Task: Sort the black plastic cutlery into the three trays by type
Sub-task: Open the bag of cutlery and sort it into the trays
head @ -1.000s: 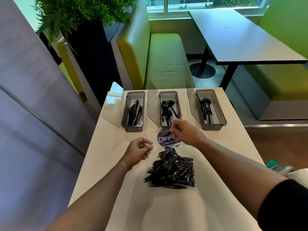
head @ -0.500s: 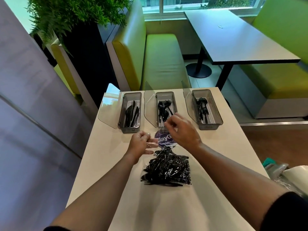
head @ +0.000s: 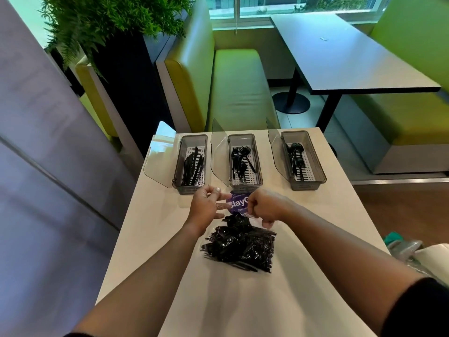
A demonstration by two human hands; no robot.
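A clear plastic bag [head: 239, 244] full of black cutlery lies on the white table [head: 315, 239], with a round purple label [head: 237, 203] at its top. My left hand [head: 206, 206] pinches the bag's top at the left of the label. My right hand [head: 266, 206] is curled round the bag's top at the right. Behind them stand three grey trays with raised clear lids: the left tray [head: 190, 164] holds knives, the middle tray [head: 244, 162] forks, the right tray [head: 302, 160] spoons.
A green bench [head: 239, 88] and a dark table [head: 345, 52] stand beyond the far edge. A planter [head: 114, 23] is at the back left. Crumpled plastic and paper [head: 418, 251] lie past the table's right edge.
Both hands have come closer together at the bag's top. My right hand dropped from above the label to its right side and curled tighter. The view tilted a little.
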